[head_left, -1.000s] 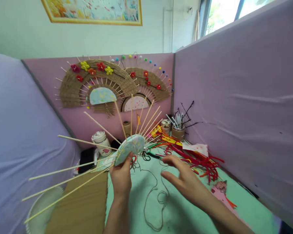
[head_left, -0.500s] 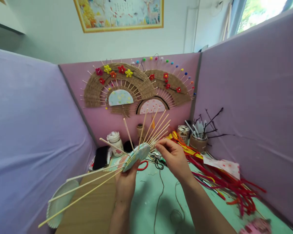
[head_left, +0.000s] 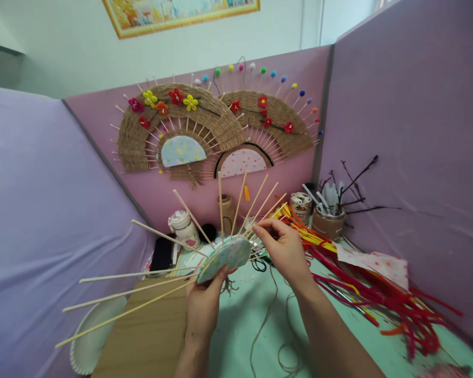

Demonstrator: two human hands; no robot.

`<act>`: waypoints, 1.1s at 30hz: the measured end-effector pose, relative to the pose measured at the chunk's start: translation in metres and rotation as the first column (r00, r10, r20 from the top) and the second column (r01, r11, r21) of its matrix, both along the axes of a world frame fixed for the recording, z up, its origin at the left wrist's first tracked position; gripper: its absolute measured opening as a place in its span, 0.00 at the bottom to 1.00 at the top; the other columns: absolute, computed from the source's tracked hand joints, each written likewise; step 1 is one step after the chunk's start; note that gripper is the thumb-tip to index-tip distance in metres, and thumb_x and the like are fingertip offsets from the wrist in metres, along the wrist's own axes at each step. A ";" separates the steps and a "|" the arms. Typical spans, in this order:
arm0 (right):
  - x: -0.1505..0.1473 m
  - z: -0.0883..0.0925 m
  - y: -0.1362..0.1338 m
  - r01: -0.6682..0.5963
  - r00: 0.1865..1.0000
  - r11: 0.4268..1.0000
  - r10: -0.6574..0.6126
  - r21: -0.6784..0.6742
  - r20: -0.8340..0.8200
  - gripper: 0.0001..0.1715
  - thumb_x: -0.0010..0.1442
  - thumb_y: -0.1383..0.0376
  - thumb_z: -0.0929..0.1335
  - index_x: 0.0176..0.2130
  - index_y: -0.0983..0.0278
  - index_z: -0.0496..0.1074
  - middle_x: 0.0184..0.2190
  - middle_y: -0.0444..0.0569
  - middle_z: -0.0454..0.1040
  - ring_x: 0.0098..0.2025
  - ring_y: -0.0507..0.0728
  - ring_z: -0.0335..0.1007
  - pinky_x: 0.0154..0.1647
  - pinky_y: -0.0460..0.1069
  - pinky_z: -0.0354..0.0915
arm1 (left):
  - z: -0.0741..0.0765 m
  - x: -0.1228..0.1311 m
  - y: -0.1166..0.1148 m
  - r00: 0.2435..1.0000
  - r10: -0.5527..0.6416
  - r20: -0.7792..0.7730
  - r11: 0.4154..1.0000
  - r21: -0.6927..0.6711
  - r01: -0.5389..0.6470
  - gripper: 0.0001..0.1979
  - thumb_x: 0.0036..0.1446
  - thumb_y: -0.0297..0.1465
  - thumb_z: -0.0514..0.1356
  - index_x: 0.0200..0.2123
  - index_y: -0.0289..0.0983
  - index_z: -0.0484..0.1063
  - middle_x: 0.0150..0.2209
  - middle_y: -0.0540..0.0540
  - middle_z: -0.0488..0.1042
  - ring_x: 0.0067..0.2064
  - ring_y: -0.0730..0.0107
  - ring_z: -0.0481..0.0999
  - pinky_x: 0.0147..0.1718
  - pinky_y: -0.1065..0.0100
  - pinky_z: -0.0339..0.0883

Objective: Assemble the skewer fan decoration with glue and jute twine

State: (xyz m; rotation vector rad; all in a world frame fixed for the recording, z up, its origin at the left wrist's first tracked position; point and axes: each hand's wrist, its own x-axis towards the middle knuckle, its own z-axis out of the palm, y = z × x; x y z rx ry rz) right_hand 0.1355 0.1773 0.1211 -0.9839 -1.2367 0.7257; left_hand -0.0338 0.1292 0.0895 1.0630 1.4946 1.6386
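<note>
My left hand (head_left: 205, 304) grips a half-round fan base (head_left: 224, 257) covered in pale blue patterned cloth, its thumb on the front face. Thin wooden sticks (head_left: 191, 218) radiate from the curved edge, several to the left and several up and right. Beside the right-hand sticks, my right hand (head_left: 286, 252) is closed in a pinch at thumb and forefinger. A strand of brown twine (head_left: 266, 315) runs up from the table to behind this hand; the pinched end is barely visible. Frayed twine ends hang under the base.
Two finished woven fans (head_left: 181, 113) with flowers hang on the pink partition. Red and yellow pipe cleaners (head_left: 362, 294) lie at right, near a pot of twigs (head_left: 329, 223). A white jar (head_left: 183, 229), a phone (head_left: 163, 255), a cardboard sheet (head_left: 142, 325) and a white paper plate (head_left: 96, 333) are at left.
The fan base has turned so its cloth face shows more and its sticks spread wider in view. My right hand stays pinched beside the sticks. The camera view has tilted down.
</note>
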 end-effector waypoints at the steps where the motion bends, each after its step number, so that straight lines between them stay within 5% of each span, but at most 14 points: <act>1: 0.001 -0.001 0.001 0.007 1.000 1.000 -0.007 -0.004 0.004 0.12 0.56 0.57 0.70 0.29 0.64 0.74 0.24 0.44 0.73 0.27 0.53 0.66 0.29 0.47 0.61 | 0.000 0.000 0.000 1.000 0.005 0.007 1.000 0.002 -0.005 0.17 0.40 0.36 0.72 0.35 0.35 0.79 0.36 0.42 0.83 0.41 0.54 0.82 0.43 0.60 0.74; 17: 0.003 -0.003 0.006 0.073 0.993 0.996 -0.067 -0.054 0.100 0.16 0.54 0.55 0.69 0.23 0.63 0.70 0.18 0.40 0.65 0.23 0.51 0.57 0.25 0.47 0.54 | 0.000 0.004 0.001 0.999 0.026 0.044 0.999 -0.038 -0.024 0.19 0.40 0.35 0.72 0.37 0.33 0.79 0.38 0.41 0.83 0.43 0.54 0.81 0.46 0.60 0.74; 25: 0.001 -0.012 0.012 0.045 0.990 0.995 -0.033 -0.084 0.137 0.15 0.55 0.56 0.69 0.23 0.63 0.71 0.18 0.41 0.66 0.23 0.51 0.59 0.25 0.46 0.55 | -0.010 -0.002 0.006 1.000 0.004 0.006 1.000 -0.024 -0.004 0.23 0.44 0.37 0.71 0.44 0.33 0.78 0.40 0.40 0.82 0.45 0.53 0.80 0.51 0.55 0.70; 33: 0.001 -0.008 0.009 0.025 0.983 0.994 -0.005 -0.107 0.182 0.14 0.55 0.58 0.68 0.24 0.63 0.72 0.19 0.43 0.70 0.24 0.53 0.63 0.26 0.47 0.56 | -0.016 -0.002 0.010 0.988 -0.028 0.153 0.999 0.041 0.022 0.22 0.45 0.37 0.71 0.44 0.34 0.78 0.40 0.40 0.82 0.47 0.54 0.80 0.56 0.51 0.66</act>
